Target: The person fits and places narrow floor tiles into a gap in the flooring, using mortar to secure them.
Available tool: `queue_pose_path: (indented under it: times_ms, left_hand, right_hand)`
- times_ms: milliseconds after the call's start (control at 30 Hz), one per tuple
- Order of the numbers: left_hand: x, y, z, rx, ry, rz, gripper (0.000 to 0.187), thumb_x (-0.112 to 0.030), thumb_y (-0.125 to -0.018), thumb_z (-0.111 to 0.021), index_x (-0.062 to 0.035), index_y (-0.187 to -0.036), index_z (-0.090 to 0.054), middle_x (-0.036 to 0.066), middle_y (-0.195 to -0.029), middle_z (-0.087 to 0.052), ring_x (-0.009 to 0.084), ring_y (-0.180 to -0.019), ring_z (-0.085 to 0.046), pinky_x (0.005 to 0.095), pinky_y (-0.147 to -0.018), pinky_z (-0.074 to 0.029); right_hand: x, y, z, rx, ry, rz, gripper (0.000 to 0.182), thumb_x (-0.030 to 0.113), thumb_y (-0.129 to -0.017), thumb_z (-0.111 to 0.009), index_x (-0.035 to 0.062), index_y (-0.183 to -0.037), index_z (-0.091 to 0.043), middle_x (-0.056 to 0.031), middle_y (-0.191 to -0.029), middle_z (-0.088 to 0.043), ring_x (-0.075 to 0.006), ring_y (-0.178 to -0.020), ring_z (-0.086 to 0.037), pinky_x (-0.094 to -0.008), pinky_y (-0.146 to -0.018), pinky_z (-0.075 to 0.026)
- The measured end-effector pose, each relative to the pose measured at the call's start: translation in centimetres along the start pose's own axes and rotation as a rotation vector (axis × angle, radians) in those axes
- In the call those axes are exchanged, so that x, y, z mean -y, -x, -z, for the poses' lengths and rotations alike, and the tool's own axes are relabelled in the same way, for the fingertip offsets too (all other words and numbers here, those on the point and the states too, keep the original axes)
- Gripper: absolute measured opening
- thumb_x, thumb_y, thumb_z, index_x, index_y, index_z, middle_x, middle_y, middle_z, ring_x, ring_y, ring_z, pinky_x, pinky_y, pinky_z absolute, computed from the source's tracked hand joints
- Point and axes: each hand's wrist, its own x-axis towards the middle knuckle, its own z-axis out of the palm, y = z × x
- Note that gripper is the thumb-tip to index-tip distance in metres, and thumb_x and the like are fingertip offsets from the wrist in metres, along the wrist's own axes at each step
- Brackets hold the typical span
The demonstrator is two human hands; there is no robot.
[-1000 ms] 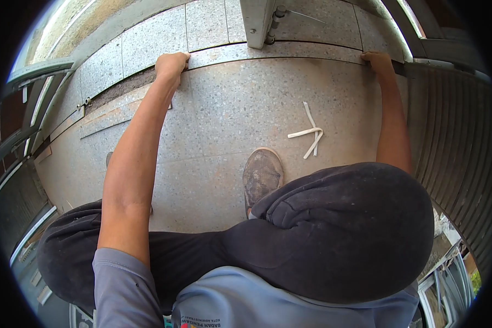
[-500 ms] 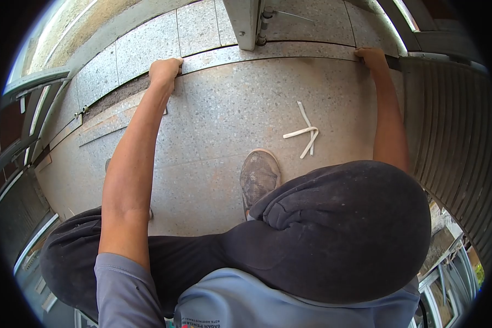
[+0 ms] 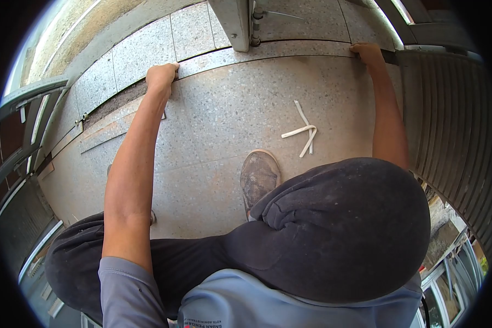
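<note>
A long, narrow speckled stone tile strip (image 3: pixel 268 51) lies across the floor in front of me, level with a seam between tiles. My left hand (image 3: pixel 161 75) is closed around its left end, thumb on top. At the other end, my right hand (image 3: pixel 369 53) grips the strip with curled fingers; the fingertips of both hands are partly hidden. To the left of my left hand runs an open rough channel (image 3: pixel 115 103) in the floor. Two pale bent strips (image 3: pixel 306 130) rest on the tiles between my arms.
A metal post (image 3: pixel 232 24) with a hinge stands just beyond the strip. A ribbed shutter (image 3: pixel 445 131) borders the right side, and metal frames (image 3: pixel 30 126) the left. A thin flat piece (image 3: pixel 104 142) lies near the channel. My shoe (image 3: pixel 261 177) is on the floor.
The view has shifted slightly, so hands and strip appear a little further left. Both hands keep their hold on the strip's ends.
</note>
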Motion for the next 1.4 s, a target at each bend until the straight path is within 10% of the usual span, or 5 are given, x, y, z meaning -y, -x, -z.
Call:
queue_pose_path:
  times_ms: [100,700,900,1400]
  left_hand:
    - [0.1,0.2,-0.1,-0.044,0.028,-0.033,0.027,-0.025,-0.079,-0.079,0.0012,-0.074,-0.073,0.014,-0.084,-0.073,0.0255,-0.076,-0.067,0.0385,-0.071,-0.050]
    - [-0.1,0.2,0.2,0.060,0.014,-0.005,0.033,-0.026,-0.085,-0.077,0.0027,-0.100,-0.077,0.013,-0.100,-0.076,0.0232,-0.091,-0.062,0.0375,-0.086,-0.046]
    - [0.0,0.4,0.0,-0.022,0.055,-0.059,0.026,-0.022,-0.079,-0.080,0.0030,-0.075,-0.073,0.013,-0.081,-0.072,0.0241,-0.073,-0.065,0.0389,-0.068,-0.048]
    - [-0.2,0.4,0.1,0.001,0.038,0.006,0.024,-0.020,-0.081,-0.081,0.0027,-0.079,-0.074,0.013,-0.085,-0.074,0.0237,-0.075,-0.067,0.0392,-0.068,-0.049]
  right_hand:
    - [-0.1,-0.2,0.2,0.014,0.018,0.008,0.021,0.017,-0.077,-0.079,0.0014,-0.091,-0.079,-0.0048,-0.080,-0.069,-0.0170,-0.076,-0.059,-0.0359,-0.072,-0.047]
    - [-0.5,-0.3,-0.2,-0.012,0.037,0.043,0.018,0.017,-0.080,-0.075,0.0042,-0.092,-0.080,0.0015,-0.076,-0.064,-0.0110,-0.069,-0.051,-0.0297,-0.064,-0.041]
    - [-1.3,-1.1,-0.5,-0.030,0.056,0.049,0.018,0.016,-0.080,-0.074,0.0036,-0.091,-0.080,0.0012,-0.076,-0.065,-0.0114,-0.069,-0.052,-0.0303,-0.064,-0.042]
    - [-0.1,-0.2,0.1,0.011,0.035,0.020,0.021,0.018,-0.080,-0.075,-0.0001,-0.090,-0.078,-0.0027,-0.077,-0.066,-0.0144,-0.073,-0.055,-0.0342,-0.072,-0.044]
